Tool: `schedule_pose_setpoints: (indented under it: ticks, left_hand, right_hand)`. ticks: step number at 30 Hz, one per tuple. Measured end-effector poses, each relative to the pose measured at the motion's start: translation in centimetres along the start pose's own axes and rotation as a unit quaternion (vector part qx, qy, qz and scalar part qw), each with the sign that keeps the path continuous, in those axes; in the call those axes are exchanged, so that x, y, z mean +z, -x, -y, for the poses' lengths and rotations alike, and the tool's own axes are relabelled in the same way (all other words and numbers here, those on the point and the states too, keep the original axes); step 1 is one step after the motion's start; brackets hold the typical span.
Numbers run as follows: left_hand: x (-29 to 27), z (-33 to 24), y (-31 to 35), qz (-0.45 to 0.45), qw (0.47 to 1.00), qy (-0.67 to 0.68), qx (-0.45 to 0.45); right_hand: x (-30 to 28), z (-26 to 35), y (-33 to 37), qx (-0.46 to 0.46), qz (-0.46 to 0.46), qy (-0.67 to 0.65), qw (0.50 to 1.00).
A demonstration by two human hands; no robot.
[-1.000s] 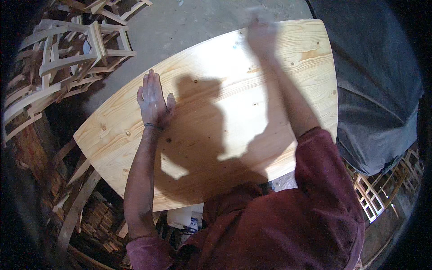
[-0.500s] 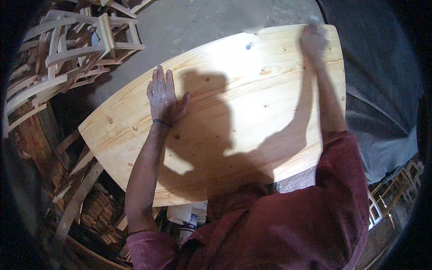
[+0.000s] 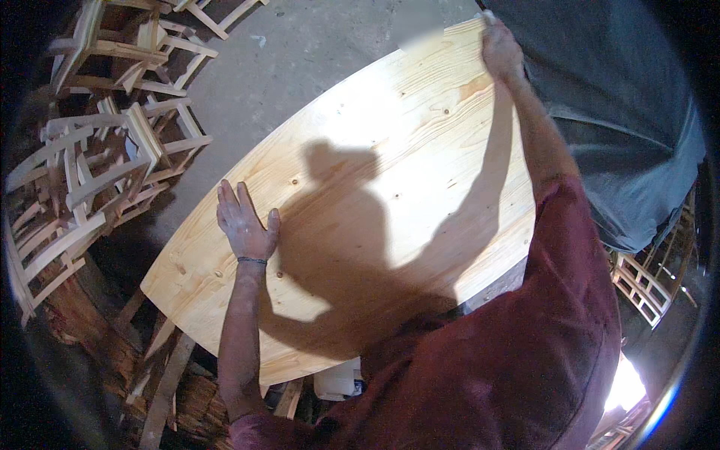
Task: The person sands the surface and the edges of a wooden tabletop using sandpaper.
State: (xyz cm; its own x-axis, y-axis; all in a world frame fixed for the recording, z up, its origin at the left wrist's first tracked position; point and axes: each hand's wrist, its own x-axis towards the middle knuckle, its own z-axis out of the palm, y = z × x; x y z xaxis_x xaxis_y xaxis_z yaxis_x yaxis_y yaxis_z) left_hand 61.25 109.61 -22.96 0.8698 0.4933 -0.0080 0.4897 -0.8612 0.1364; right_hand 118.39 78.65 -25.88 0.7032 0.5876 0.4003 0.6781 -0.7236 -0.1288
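Observation:
A large pale wooden panel (image 3: 431, 161) with dark knots and a curved far edge spreads out in front of me, slanting up to the right. My left hand (image 3: 250, 229) lies flat on its left part, fingers stretched out and thumb apart. At the panel's far right corner is my right hand (image 3: 504, 52), its fingers closed. A small whitish patch shows at those fingertips; what they hold, if anything, I cannot make out. My shadow darkens the middle of the panel, while strong light washes out its far part.
Several wooden chair frames (image 3: 142, 142) stand at the far left. A dark sheet (image 3: 615, 135) drapes over something on the right. Below the panel are rough wood pieces (image 3: 161, 390) and a white container (image 3: 335, 382). A small wooden frame (image 3: 641, 289) is at the right.
My right hand has shifted slightly up and left to the panel's corner. My left hand appears lower and further left. The whole view has tilted, so the panel slants more steeply.

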Motion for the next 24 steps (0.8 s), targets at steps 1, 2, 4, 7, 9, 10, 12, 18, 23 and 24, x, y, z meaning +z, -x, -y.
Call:
schedule_pose_setpoints:
  ticks: [1,2,4,7,9,10,12,18,23,24]
  left_hand:
    - [0.4,0.0,0.1,0.001,1.000,0.002,-0.002]
    - [0.4,0.2,0.1,0.002,1.000,-0.004,-0.010]
    - [-0.1,0.2,-0.3,0.012,1.000,-0.022,-0.007]
    - [0.1,0.7,0.7,0.010,1.000,-0.009,-0.010]
    - [0.4,1.5,1.4,-0.001,1.000,0.004,-0.009]
    - [0.4,1.4,1.2,-0.010,1.000,0.006,-0.007]
    - [0.3,0.9,0.9,-0.014,1.000,0.006,-0.005]
    - [-0.1,-0.9,-0.7,-0.009,1.000,-0.004,0.003]
    - [0.0,0.8,0.7,-0.001,0.999,-0.033,0.004]
    - [0.3,1.3,1.1,-0.013,1.000,-0.026,0.004]
  right_hand:
    - [0.6,-3.7,-0.7,0.055,0.004,-0.046,0.997]
    - [1.5,-1.7,-0.7,0.037,0.082,0.121,0.988]
    - [3.2,6.0,3.1,-0.076,0.062,0.328,0.940]
    - [1.6,22.2,13.3,-0.201,0.109,0.003,0.973]
    - [-6.5,25.5,15.9,-0.238,0.206,-0.269,0.910]
    - [-6.4,22.6,15.5,-0.247,0.196,-0.200,0.928]
    - [-5.1,14.7,13.0,-0.155,0.181,-0.071,0.969]
    - [-0.2,1.9,3.6,0.093,0.091,0.177,0.976]
    - [-2.1,27.9,17.0,-0.161,0.115,-0.115,0.973]
    - [-3.6,28.9,19.2,-0.200,0.151,-0.208,0.945]
